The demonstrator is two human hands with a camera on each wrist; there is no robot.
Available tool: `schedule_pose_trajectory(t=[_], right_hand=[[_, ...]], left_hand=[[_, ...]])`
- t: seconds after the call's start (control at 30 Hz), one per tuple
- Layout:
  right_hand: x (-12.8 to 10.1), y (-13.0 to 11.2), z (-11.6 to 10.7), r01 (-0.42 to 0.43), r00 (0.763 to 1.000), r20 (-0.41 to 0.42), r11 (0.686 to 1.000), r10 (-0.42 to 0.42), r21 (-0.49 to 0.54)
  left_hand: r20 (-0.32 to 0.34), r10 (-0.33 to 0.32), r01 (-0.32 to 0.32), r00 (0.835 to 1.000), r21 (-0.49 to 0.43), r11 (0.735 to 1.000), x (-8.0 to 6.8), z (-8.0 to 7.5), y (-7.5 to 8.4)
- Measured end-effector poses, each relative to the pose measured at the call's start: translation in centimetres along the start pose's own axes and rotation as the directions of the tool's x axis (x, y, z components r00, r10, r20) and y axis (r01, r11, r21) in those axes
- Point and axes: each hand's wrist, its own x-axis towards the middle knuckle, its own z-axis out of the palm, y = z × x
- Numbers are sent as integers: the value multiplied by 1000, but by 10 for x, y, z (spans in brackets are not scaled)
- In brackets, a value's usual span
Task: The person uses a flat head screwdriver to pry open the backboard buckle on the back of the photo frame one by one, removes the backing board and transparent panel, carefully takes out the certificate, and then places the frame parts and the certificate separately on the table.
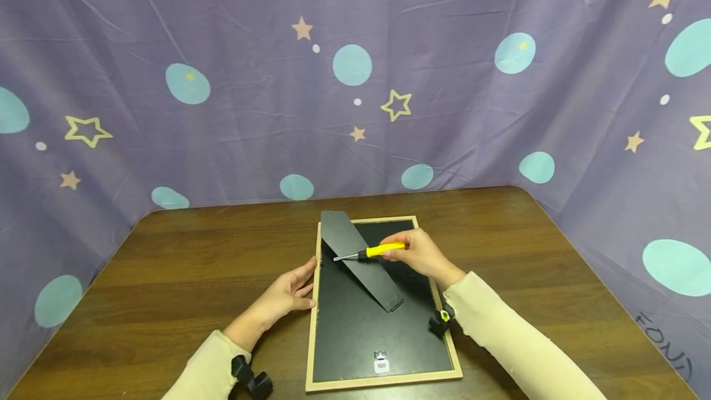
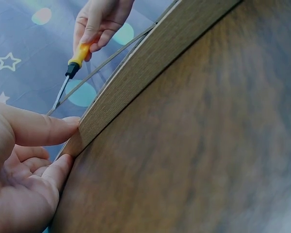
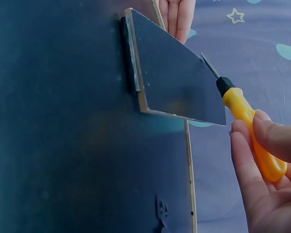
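Observation:
A picture frame (image 1: 313,338) with a light wood rim lies face down on the table, its black backing board (image 1: 355,332) up. A black easel stand (image 1: 361,261) is hinged to the backing and stands raised at an angle (image 3: 177,82). My right hand (image 1: 419,255) grips a yellow-handled screwdriver (image 1: 380,250), its metal tip pointing left over the stand (image 3: 242,107). My left hand (image 1: 289,292) rests flat on the table, thumb and fingers touching the frame's left edge (image 2: 131,82).
The brown wooden table (image 1: 183,264) is closed in by a purple cloth with stars and dots (image 1: 355,79) behind and at both sides. A small metal hanger (image 1: 381,362) sits near the frame's near edge.

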Motion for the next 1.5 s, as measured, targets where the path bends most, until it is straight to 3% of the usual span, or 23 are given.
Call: schedule_pose_trajectory(t=[0.87,1.03,1.27,1.5], right_hand=[[14,-2,19,-98,995,20,994,97,43],[15,-3,23,-124,992,14,992,124,14],[20,-7,31,-135,991,-22,985,133,-110],[19,-11,37,-146,989,-39,984,143,-102]], left_hand=[[-5,6,-7,1000,-4,1000,1,-1,-2],[-5,1,-1,1000,7,1000,1,-1,-2],[-6,1,-1,1000,9,1000,0,-1,0],[-2,-4,4,1000,11,1000,0,-1,0]])
